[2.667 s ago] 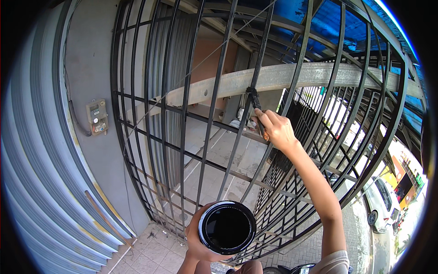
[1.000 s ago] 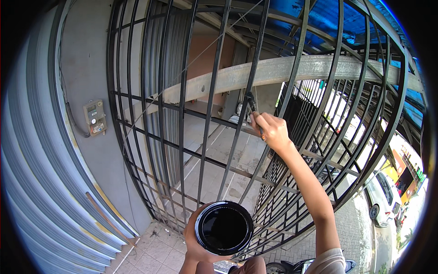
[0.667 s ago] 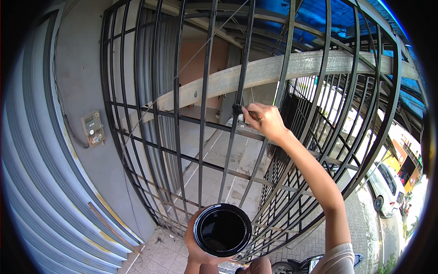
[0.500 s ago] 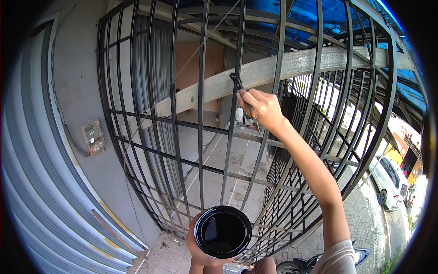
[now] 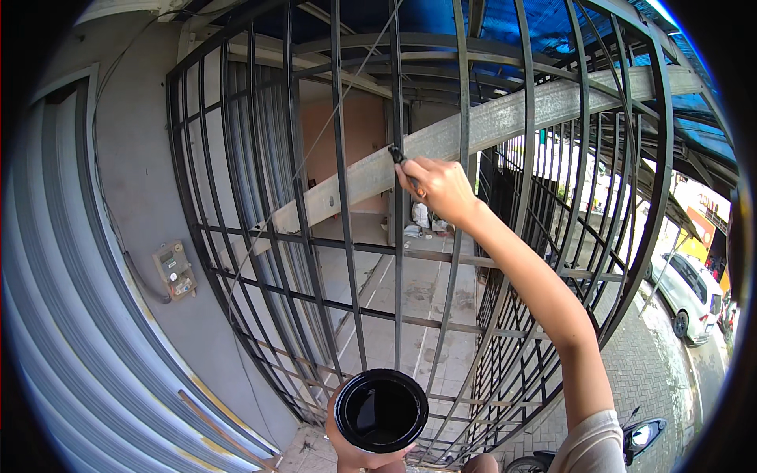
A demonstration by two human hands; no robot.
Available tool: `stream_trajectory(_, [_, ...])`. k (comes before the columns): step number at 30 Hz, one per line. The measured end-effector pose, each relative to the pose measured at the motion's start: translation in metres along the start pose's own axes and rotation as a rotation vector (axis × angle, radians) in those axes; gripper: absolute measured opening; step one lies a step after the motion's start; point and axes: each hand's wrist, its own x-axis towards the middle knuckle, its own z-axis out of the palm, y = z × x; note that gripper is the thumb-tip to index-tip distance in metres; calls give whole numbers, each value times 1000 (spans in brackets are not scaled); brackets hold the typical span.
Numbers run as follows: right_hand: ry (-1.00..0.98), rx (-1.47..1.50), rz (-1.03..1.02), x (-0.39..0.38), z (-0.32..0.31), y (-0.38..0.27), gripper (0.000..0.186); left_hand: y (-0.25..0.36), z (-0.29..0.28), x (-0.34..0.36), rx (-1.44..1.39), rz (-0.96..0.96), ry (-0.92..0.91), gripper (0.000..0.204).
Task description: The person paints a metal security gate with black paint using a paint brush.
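My right hand [image 5: 438, 189] is closed round the handle of a paintbrush [image 5: 398, 154]. The brush's black, paint-covered bristles touch an upright bar of the metal grille [image 5: 397, 79], in front of a pale metal beam [image 5: 494, 120]. Low in the view, my left hand [image 5: 341, 441] grips a round can [image 5: 381, 411] from its left side and underneath. Glossy black paint lies inside the can, and its rim is black too. Many of the grille bars look black, while some look greyer.
A grey corrugated shutter [image 5: 71, 299] and an electricity meter [image 5: 175, 270] on the wall are to the left. Through the bars shows a tiled floor [image 5: 378, 315] with white bags [image 5: 419, 214]. On the right are a parked white car [image 5: 688, 296] and a motorbike [image 5: 643, 437].
My right hand and the brush have shifted slightly left and lower in the view, along the same bar. The whole scene has moved a little as my head turned. The can stays held.
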Motion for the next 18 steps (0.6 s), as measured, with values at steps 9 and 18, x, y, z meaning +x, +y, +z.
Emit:
stream_trajectory(9, [-401, -27, -424, -102, 41, -65, 21, 1, -5, -3, 12, -4, -21, 96])
stream_trajectory(18, [-213, 230, 96, -82, 30, -55, 11, 0, -5, -1, 2, 15, 25, 91])
